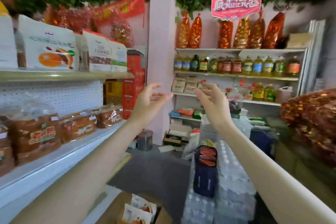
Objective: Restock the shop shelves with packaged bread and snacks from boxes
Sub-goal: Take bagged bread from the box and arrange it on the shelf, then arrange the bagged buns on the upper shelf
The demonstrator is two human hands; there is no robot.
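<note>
Now, fingers (161,95): loosely spread and slightly curled on both hands, holding nothing.
Hands: your left hand (151,102) and right hand (212,103) are raised in mid-air, near each other and apart from every shelf.
Packets: white printed snack or bread packets (138,211) stand upright in the open brown cardboard box (116,203) at the bottom edge, well below your hands.
Handling: expect them to be light, soft and easily crushed, with slick film that may slide in a loose grip.
Hold: take each by its top seam, or cradle its two sides, and do not squeeze the middle.
Lower shelf: the white metal shelf (72,152) on your left carries brown loaves in clear wrap (36,136), packed side by side.
Upper shelf: the pale metal shelf (63,75) above holds white packs with orange printing (49,49).
In the way: shrink-wrapped packs of water bottles (232,187) are stacked on your right, with a dark blue bag (205,169) lying on top; they narrow the aisle beside the box, so mind your right elbow when you reach down.
</note>
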